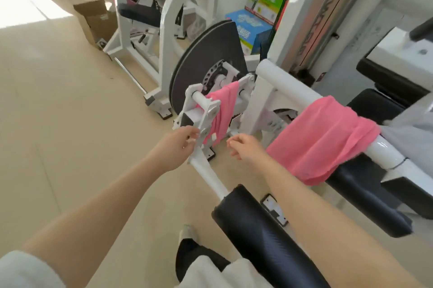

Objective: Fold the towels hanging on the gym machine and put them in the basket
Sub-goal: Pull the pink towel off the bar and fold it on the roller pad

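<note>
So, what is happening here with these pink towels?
A person reaches both bare hands toward a narrow pink towel hanging over a white bar of the gym machine. The left hand and right hand are near it and hold nothing. A wider pink towel hangs on another bar. No basket is in view.

One towel (222, 112) hangs over a short bar (201, 98) of the gym machine (264, 100), in front of the wheel (206, 53). A second towel (321, 137) drapes over the long tube (290, 86) to its right. The left hand (179, 147) is just left of the first towel, the right hand (246, 149) between the two towels. A padded roller (257, 229) lies nearest, and a cardboard box (96, 20) stands on the floor (58, 112) far left.
</note>
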A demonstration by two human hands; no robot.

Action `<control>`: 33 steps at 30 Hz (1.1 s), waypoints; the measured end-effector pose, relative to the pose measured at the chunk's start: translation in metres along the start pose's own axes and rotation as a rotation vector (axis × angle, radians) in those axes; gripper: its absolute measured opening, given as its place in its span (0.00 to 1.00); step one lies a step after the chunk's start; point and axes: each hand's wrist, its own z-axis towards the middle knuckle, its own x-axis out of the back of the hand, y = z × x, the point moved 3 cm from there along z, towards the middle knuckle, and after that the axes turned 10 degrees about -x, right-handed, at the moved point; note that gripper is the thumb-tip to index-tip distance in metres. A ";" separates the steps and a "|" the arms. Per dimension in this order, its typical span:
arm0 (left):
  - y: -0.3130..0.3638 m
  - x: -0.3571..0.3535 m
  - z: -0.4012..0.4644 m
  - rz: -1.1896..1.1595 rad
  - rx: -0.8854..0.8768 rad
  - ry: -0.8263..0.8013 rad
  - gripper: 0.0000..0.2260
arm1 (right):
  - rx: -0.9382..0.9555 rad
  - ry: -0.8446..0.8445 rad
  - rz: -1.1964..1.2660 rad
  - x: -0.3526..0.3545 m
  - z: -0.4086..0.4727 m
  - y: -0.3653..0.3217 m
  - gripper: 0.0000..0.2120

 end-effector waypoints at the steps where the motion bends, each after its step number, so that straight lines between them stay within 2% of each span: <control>1: 0.000 0.010 0.022 0.028 -0.034 -0.005 0.15 | 0.002 0.037 0.037 0.007 0.015 -0.013 0.06; 6: -0.011 0.045 0.114 0.298 -0.215 -0.077 0.17 | -0.018 0.108 0.131 0.020 0.070 -0.063 0.18; 12: -0.028 0.045 0.187 0.635 -0.394 -0.410 0.24 | -0.105 0.156 0.037 0.013 0.112 -0.090 0.24; 13: -0.032 0.044 0.196 0.693 -0.430 -0.462 0.23 | -0.126 0.155 0.060 0.012 0.119 -0.092 0.28; 16: -0.039 0.043 0.220 0.801 -0.511 -0.620 0.18 | -0.196 0.118 0.126 0.005 0.130 -0.097 0.52; 17: -0.039 0.043 0.226 0.795 -0.534 -0.672 0.17 | -0.211 0.127 0.136 0.003 0.134 -0.097 0.56; 18: -0.040 0.043 0.232 0.770 -0.555 -0.723 0.17 | -0.222 0.139 0.159 0.002 0.135 -0.099 0.55; 19: -0.040 0.043 0.237 0.739 -0.573 -0.770 0.17 | -0.215 0.160 0.186 0.002 0.134 -0.103 0.49; 22: -0.040 0.038 0.247 0.701 -0.620 -0.880 0.18 | -0.195 0.254 0.206 0.004 0.134 -0.108 0.26; 26: -0.040 0.031 0.252 0.783 -0.692 -0.919 0.18 | -0.185 0.406 0.092 0.002 0.136 -0.114 0.10; 27: -0.041 0.031 0.253 0.799 -0.714 -0.915 0.18 | -0.197 0.447 0.067 0.001 0.137 -0.114 0.08; 29: -0.042 0.031 0.253 0.798 -0.742 -0.906 0.19 | -0.238 0.539 0.148 0.002 0.132 -0.115 0.12; 33: -0.046 0.032 0.255 0.757 -0.794 -0.873 0.18 | -0.199 0.678 0.724 0.012 0.104 -0.121 0.11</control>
